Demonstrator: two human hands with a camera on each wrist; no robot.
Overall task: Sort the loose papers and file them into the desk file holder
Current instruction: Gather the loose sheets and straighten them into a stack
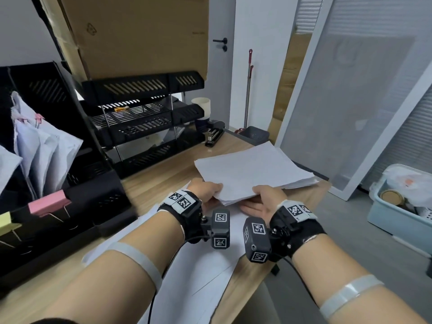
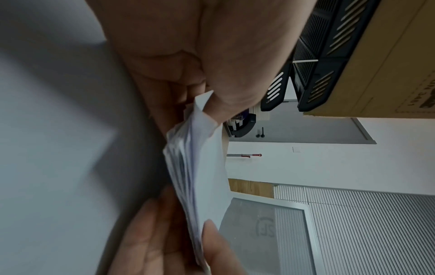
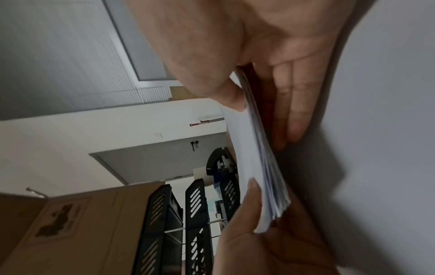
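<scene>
Item: paper stack [image 1: 252, 171], near bench right edge. I pinch near corners, left hand [image 1: 205, 189], right hand [image 1: 268, 197]: two-point grip keeps sheets squared for file holder [image 1: 145, 118].

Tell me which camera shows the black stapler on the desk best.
The head view: the stapler shows whole on the wooden desk, right of the black tiered tray rack and beside a cup. Both wrist views catch only part of it, small and sideways, behind the paper stack.
</scene>
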